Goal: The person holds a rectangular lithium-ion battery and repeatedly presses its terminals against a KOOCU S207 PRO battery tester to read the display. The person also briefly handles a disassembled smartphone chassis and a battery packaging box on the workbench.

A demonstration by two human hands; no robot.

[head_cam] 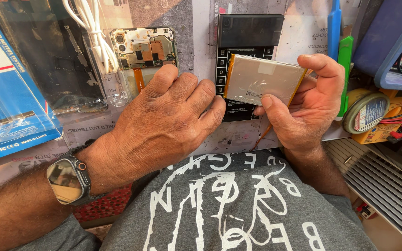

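Note:
My right hand (309, 108) grips a flat silver pouch battery (262, 79) with orange edges, thumb on its lower edge and index finger over its top right corner. The battery hovers above a black charging board (246, 32). My left hand (166, 120) lies palm down on the work mat, fingers bent and close together, knuckles near the battery's left edge; nothing shows in it. It partly covers an opened phone (141, 49) with bare circuit board. A smartwatch (67, 180) sits on my left wrist.
A blue box (8, 100) lies at the left, a black phone back cover (54, 56) and white cable (94, 30) beside it. Blue and green pry tools (339, 42), a tape roll (366, 111), a yellow meter (398, 116) and a blue tray (391, 42) crowd the right.

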